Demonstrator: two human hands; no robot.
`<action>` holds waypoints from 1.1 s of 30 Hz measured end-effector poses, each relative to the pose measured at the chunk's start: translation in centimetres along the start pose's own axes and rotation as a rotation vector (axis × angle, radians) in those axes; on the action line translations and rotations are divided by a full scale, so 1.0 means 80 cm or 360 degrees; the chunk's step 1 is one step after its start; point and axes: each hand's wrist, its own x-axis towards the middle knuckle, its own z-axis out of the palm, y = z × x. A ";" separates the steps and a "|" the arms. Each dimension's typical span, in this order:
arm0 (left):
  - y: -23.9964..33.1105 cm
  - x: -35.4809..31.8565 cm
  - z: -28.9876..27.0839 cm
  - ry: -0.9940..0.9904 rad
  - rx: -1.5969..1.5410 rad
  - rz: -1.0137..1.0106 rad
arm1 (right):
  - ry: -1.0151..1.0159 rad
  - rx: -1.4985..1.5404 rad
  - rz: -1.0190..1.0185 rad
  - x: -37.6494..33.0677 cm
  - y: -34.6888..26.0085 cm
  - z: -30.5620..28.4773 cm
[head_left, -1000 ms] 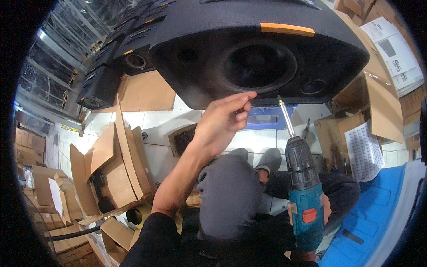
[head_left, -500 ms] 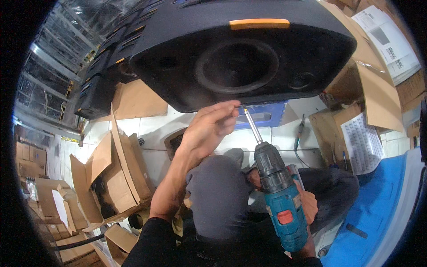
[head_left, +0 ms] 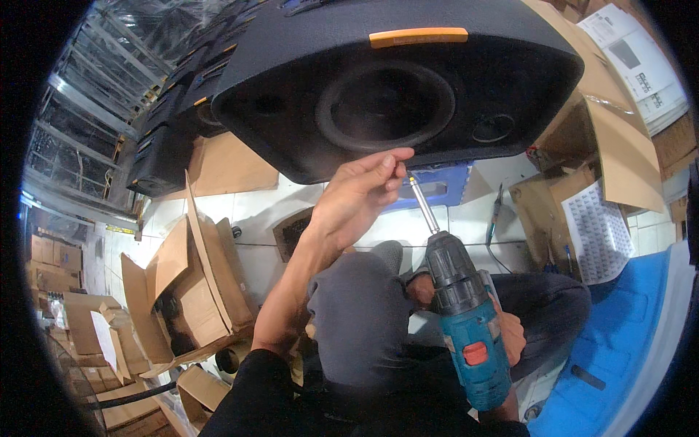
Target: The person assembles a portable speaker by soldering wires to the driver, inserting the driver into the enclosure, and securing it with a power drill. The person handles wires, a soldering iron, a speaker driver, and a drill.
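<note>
A large black speaker cabinet (head_left: 510, 80) with a round cone and an orange strip fills the top of the view. Just under its near lower edge, my left hand (head_left: 353, 197) has thumb and fingers pinched together; whatever small item they may hold is hidden. My right hand (head_left: 512, 336) is wrapped round the grip of a teal and black cordless drill (head_left: 477, 360). From its chuck a long silver bit (head_left: 424, 205) points up at the speaker's edge. The yellowish bit tip sits close beside my left fingertips, and I cannot tell if they touch.
Beneath the speaker stands a blue plastic stand (head_left: 457, 183). A soldering-iron-like tool (head_left: 496, 215) with a cord lies on the tiles (head_left: 378, 227). Open cardboard boxes (head_left: 196, 291) are at left, with another carton (head_left: 535, 211) at right near a blue plastic surface (head_left: 619, 349).
My left hand has moved slightly up and right along the speaker's edge, still pinched. The drill has shifted a little to the right with its bit still pointing upward.
</note>
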 end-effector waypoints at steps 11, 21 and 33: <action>-0.001 -0.003 -0.003 -0.0146 -0.0058 0.0019 | -0.0309 0.0050 0.0080 -0.005 -0.002 -0.012; -0.006 -0.004 -0.006 -0.0209 -0.0063 -0.0069 | -0.0205 -0.0133 0.0526 -0.033 0.016 0.006; -0.012 0.005 -0.005 -0.0218 -0.0108 -0.0078 | -0.0271 -0.0099 -0.0027 -0.011 0.012 -0.004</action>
